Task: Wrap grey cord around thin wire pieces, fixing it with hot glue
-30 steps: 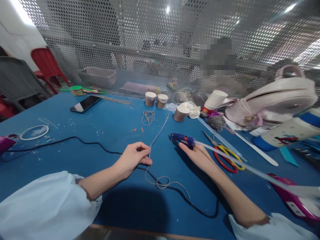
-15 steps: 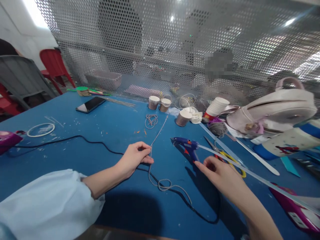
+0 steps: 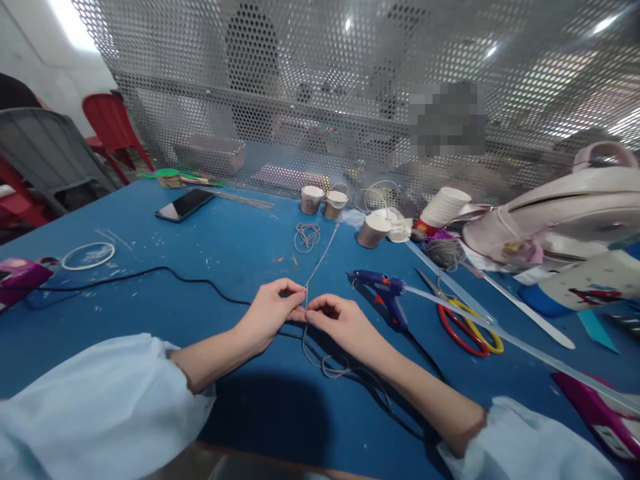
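Note:
Grey cord (image 3: 323, 258) runs from near the cups down between my two hands, and its loose end curls on the table below them. My left hand (image 3: 273, 307) pinches the cord between thumb and fingers. Right beside it, my right hand (image 3: 345, 327) closes its thumb and fingertips on the same cord. A blue hot glue gun (image 3: 383, 287) lies on its side to the right, with a long clear glue stick in its back. Scissors with red and yellow handles (image 3: 463, 327) lie beyond it. A small tangle of grey cord (image 3: 307, 237) rests farther up.
Wrapped paper cups (image 3: 311, 200) and a stack of white cups (image 3: 445, 210) stand at the back, near a grey yarn ball (image 3: 445, 253). A phone (image 3: 185, 205) lies back left. A black cable (image 3: 200, 279) crosses the blue table (image 3: 150, 320). A pale bag (image 3: 540, 220) sits right.
My right hand has let go of the glue gun, leaving it on the table, and moved left to the cord. My left hand keeps its pinch on the cord.

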{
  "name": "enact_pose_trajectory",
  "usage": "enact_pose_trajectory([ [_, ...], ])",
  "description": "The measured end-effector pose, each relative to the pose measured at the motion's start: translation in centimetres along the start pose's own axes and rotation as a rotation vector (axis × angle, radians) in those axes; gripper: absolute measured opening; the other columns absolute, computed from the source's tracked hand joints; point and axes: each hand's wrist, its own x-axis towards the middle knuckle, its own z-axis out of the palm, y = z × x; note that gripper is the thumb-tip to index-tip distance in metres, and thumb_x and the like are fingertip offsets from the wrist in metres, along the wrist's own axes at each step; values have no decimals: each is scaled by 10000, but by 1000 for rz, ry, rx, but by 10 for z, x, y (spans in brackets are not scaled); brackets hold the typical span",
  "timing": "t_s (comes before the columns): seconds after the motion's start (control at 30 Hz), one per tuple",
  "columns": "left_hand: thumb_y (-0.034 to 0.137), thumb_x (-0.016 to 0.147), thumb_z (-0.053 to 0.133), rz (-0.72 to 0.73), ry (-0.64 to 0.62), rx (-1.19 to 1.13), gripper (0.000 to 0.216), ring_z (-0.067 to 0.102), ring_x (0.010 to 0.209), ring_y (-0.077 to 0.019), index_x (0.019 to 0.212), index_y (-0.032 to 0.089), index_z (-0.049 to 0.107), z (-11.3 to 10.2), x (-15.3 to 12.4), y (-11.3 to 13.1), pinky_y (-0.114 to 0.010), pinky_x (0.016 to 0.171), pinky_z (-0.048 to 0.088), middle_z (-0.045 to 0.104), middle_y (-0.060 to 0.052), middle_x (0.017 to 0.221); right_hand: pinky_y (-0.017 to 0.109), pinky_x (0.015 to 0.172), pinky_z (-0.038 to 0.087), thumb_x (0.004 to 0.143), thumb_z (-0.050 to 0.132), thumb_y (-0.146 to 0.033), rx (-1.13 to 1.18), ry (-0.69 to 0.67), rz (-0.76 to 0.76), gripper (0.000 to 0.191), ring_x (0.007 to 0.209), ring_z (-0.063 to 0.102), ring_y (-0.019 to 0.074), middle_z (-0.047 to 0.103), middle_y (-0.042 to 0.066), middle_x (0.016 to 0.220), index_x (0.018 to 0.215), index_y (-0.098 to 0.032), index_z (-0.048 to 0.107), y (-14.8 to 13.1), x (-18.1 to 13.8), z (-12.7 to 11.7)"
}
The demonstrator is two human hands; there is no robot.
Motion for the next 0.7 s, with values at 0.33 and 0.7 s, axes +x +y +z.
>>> enact_pose_trajectory([
  [0.33,167,678,677,6,12,8,113,598,526,-77,731,123,588,2,0,-4,-212,550,546,587,22,632,264,653,440,737,584,-305,158,149,8,146,669,561,143,635,15,712,721,-164,617,5,0,14],
  [0.7,191,664,700,-56,-16,16,132,600,643,-111,715,122,599,0,-2,-4,-250,565,560,599,-12,693,251,613,424,706,572,-263,222,229,62,104,616,528,127,601,-4,659,680,-164,590,7,-3,15],
])
